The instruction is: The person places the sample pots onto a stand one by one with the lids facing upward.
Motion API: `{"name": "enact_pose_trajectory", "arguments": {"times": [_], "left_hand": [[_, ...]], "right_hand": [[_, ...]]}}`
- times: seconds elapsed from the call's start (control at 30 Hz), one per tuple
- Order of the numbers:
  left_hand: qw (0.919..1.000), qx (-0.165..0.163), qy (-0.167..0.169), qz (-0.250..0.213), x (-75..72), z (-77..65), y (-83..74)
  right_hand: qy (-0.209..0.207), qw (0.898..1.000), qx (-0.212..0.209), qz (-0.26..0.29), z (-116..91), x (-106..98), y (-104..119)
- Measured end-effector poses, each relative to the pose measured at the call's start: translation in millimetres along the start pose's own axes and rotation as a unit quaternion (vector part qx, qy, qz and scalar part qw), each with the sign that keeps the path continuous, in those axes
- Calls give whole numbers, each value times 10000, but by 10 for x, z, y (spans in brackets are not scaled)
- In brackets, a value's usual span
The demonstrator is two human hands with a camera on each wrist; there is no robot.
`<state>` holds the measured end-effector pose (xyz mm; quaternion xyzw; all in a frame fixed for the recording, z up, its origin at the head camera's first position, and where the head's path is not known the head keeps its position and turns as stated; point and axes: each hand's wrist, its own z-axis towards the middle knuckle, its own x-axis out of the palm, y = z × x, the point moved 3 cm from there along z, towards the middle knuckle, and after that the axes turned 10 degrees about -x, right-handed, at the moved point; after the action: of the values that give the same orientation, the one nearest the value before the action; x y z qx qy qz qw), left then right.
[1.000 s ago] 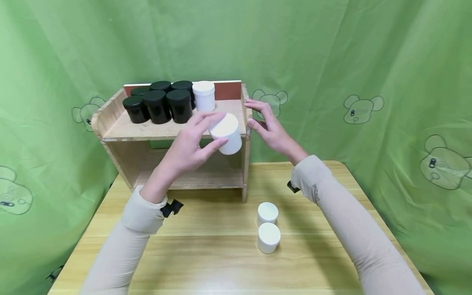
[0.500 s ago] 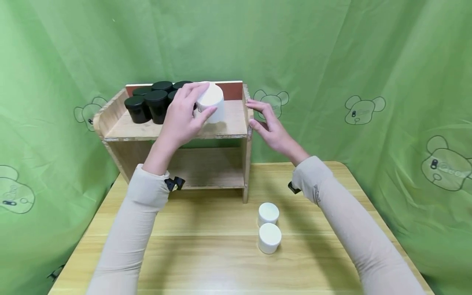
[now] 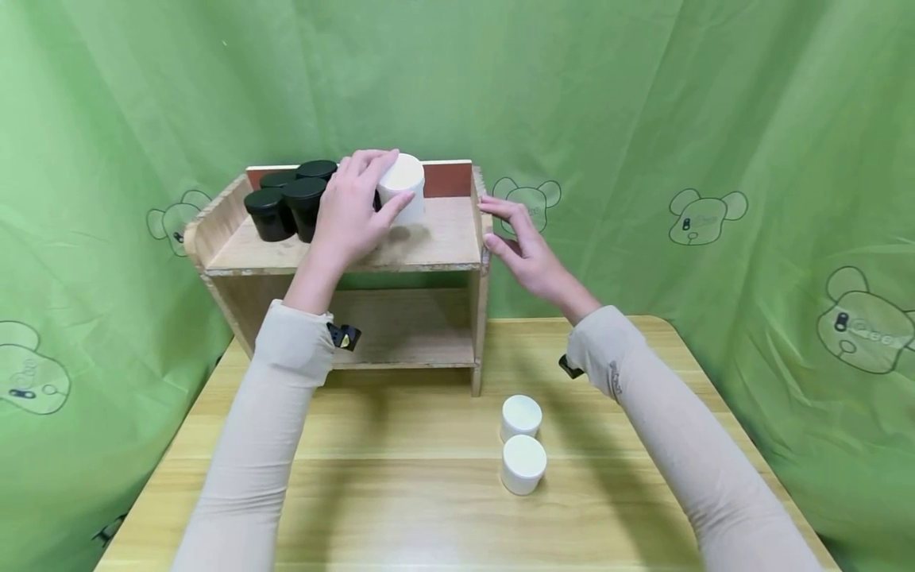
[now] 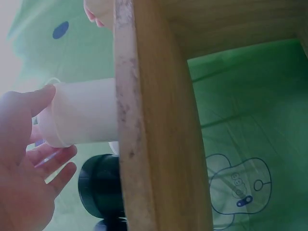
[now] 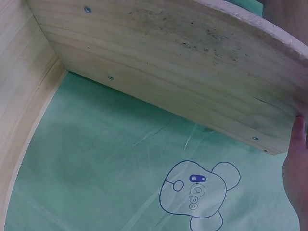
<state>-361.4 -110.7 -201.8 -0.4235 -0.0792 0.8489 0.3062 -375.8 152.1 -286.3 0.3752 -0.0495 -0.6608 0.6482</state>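
Note:
My left hand grips a white lidded jar, thumb and fingers around its lid. The jar stands upright at the upper board of a small wooden shelf; in the left wrist view the board's edge hides its base. A second white jar shows only as a sliver behind it. Just left of the hand, several black lidded jars are grouped on the same board, partly covered by the hand. My right hand rests its extended fingertips and thumb against the shelf's right side panel.
Two white lidded jars stand one behind the other on the wooden table, right of the shelf's front. The shelf's lower board lies beneath. Green curtain with bear outlines surrounds the table.
My left hand has carried the white jar from in front of the shelf up, back and left to the upper board, in front of the other white jar. The right hand has stayed put.

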Motion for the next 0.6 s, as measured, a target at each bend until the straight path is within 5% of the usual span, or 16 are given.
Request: {"name": "enact_pose_trajectory", "arguments": {"times": [0.23,0.6], "left_hand": [[9997,-98,173,133,44,26,49],[9989,-140,373,234,99,9,130]], "right_hand": [[-16,10000,57,-3,0,10,14],[32,10000,68,25,20,34,399]]}}
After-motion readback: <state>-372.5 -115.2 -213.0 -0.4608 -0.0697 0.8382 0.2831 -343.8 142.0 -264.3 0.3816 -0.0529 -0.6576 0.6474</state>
